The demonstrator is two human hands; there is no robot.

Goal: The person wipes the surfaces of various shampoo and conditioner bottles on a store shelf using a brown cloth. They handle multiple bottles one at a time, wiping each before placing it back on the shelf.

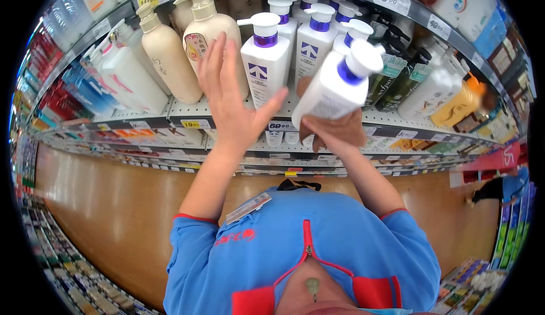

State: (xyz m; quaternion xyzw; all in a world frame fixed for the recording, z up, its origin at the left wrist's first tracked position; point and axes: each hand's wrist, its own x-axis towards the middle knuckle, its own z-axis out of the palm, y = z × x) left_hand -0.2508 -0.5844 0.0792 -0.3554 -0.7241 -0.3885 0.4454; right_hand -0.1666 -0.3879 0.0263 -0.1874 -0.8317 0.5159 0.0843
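My right hand (330, 138) grips a white pump bottle (330, 95) with a purple collar, tilted to the right in front of the shelf. Brown material (357, 130), a cloth or a glove, lies between this hand and the bottle and hides most of the fingers. Fingers spread, my left hand (232, 93) holds nothing; it is in front of a cream pump bottle (217, 21), and whether it touches is unclear. Between my hands a similar white pump bottle (266, 70) stands upright on the perforated shelf (189, 110), with several more behind it.
A slimmer cream pump bottle (164, 57) and white bottles (132, 83) stand to the left. Dark pump bottles (400, 81) and an orange-yellow bottle (457, 100) are on the right. Price tags line the shelf edge (238, 123). A person in blue (506, 187) is at far right.
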